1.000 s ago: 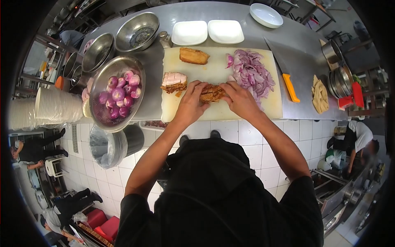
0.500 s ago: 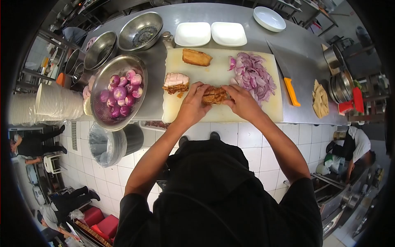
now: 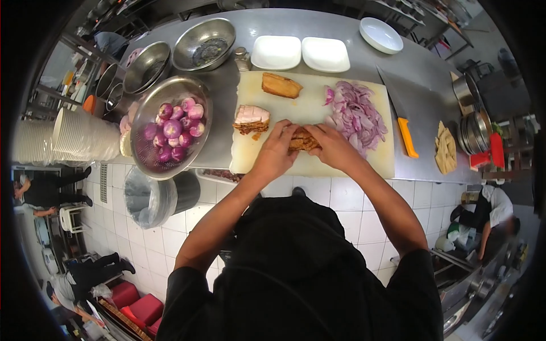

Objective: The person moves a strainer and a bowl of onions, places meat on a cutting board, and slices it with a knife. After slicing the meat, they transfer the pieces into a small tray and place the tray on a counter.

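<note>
The browned pork piece (image 3: pixel 302 140) is lying on the near edge of the cutting board (image 3: pixel 311 113), and both hands are closing tighter over it than half a second ago, hiding more of the meat. The left hand (image 3: pixel 275 152) is gripping its left end, the right hand (image 3: pixel 334 148) its right end. At ten o'clock the sliced pork slab (image 3: pixel 251 119) is sitting unmoved; at two o'clock, the sliced red onion (image 3: pixel 356 111); at three, the orange-handled cleaver (image 3: pixel 402 119) on the counter (image 3: pixel 318 23).

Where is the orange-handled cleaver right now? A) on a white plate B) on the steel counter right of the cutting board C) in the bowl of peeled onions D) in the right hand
B: the cleaver lies on the steel counter beside the cutting board, while both hands hold the browned meat.
</note>
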The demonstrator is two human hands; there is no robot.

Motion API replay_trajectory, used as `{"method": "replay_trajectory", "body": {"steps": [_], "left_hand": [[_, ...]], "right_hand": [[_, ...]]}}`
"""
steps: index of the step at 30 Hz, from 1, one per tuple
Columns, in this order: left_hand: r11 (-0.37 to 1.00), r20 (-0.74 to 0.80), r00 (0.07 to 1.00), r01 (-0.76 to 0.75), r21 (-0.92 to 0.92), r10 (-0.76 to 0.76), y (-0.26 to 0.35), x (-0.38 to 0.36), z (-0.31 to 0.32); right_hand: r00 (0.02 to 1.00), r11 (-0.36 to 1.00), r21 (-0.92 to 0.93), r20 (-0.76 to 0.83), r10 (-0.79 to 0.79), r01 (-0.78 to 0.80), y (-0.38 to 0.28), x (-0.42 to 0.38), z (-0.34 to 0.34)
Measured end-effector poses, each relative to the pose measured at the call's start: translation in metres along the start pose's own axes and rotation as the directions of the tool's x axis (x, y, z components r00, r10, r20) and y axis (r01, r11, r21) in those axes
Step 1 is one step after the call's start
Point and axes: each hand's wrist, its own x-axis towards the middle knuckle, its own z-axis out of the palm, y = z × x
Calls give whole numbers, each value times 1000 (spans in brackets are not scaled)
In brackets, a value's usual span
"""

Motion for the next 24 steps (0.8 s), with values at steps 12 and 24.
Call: {"method": "replay_trajectory", "body": {"steps": [12, 24], "left_hand": [[998, -56, 998, -22, -51, 19, -2, 3, 3], [999, 16, 1000, 21, -46, -21, -1, 10, 1]], "right_hand": [[988, 981, 118, -11, 155, -153, -9, 2, -6], [996, 995, 79, -67, 65, -59, -4, 2, 1]]}}
